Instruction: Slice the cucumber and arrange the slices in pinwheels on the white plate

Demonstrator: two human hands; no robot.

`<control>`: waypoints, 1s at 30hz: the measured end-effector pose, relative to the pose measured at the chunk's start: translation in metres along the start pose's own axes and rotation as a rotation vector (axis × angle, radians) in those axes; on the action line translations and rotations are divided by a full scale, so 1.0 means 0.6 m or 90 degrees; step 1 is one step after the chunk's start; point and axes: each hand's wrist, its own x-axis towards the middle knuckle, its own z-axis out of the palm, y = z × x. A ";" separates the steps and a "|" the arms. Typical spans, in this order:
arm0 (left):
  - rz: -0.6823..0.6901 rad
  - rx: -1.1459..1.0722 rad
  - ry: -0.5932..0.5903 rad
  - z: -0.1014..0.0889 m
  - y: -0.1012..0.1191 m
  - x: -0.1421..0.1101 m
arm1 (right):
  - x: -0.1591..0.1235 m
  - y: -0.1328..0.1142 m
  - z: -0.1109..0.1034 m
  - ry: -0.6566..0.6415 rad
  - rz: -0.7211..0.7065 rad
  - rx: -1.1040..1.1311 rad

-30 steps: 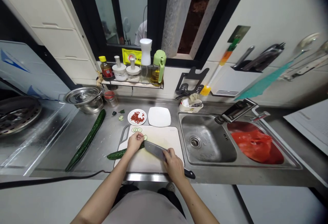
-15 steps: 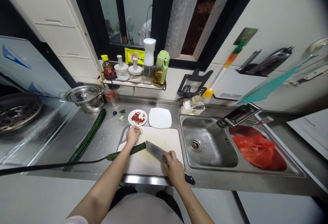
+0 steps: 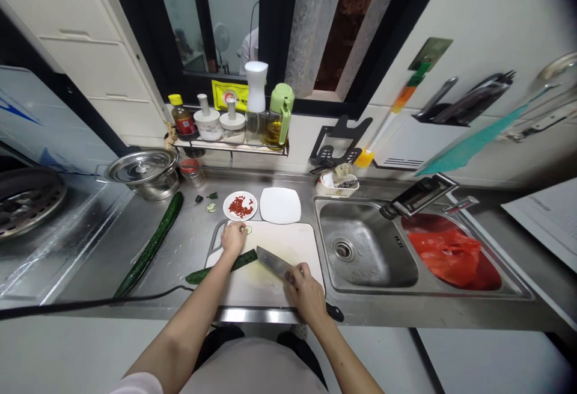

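With bent, closed fingers, my left hand [image 3: 234, 238] pinches at a thin cucumber slice [image 3: 249, 230] near the upper left of the white cutting board [image 3: 293, 240]. My right hand [image 3: 307, 290] grips a kitchen knife [image 3: 273, 263], its blade pointing up and left over the board. The knife's tip is close to the cut end of a cucumber [image 3: 244, 259], which lies slantwise on the board and reaches past its left edge. My left forearm passes over the middle of this cucumber and hides part of it.
A plate of small red pieces [image 3: 240, 206] and a white square plate [image 3: 280, 206] stand behind the board. A whole cucumber [image 3: 151, 243] and a lidded steel pot [image 3: 144, 172] are on the left. A black cable [image 3: 90, 308] crosses the front left. The sink [image 3: 367, 255] lies right.
The view has shifted slightly. Both hands stay nearly in place, the left by the cucumber slice and the right on the knife.
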 end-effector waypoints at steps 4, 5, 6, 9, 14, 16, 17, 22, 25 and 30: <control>0.014 0.016 0.006 -0.002 0.003 -0.002 | 0.001 -0.001 -0.003 0.001 0.012 0.019; 0.017 0.024 0.008 -0.003 0.004 -0.002 | 0.001 -0.002 -0.003 0.002 0.019 0.025; 0.020 0.030 0.010 -0.003 0.005 -0.003 | 0.001 -0.002 -0.003 0.003 0.028 0.032; 0.032 0.046 0.009 -0.005 0.007 -0.006 | 0.003 -0.004 0.000 0.005 0.051 0.065; 0.053 0.079 0.016 -0.011 0.013 -0.013 | 0.006 -0.003 0.006 0.021 0.069 0.140; 0.066 0.103 0.018 -0.014 0.018 -0.014 | 0.009 -0.002 0.008 0.031 0.072 0.170; 0.075 0.115 0.019 -0.016 0.020 -0.014 | 0.011 -0.001 0.010 0.035 0.073 0.184; 0.074 0.117 0.020 -0.020 0.031 -0.011 | 0.027 0.002 0.020 0.058 0.080 0.297; 0.019 0.071 0.019 -0.023 0.034 -0.011 | 0.035 0.001 0.026 0.064 0.084 0.371; -0.039 -0.009 0.058 -0.036 0.026 -0.027 | 0.038 0.000 0.033 0.056 0.099 0.427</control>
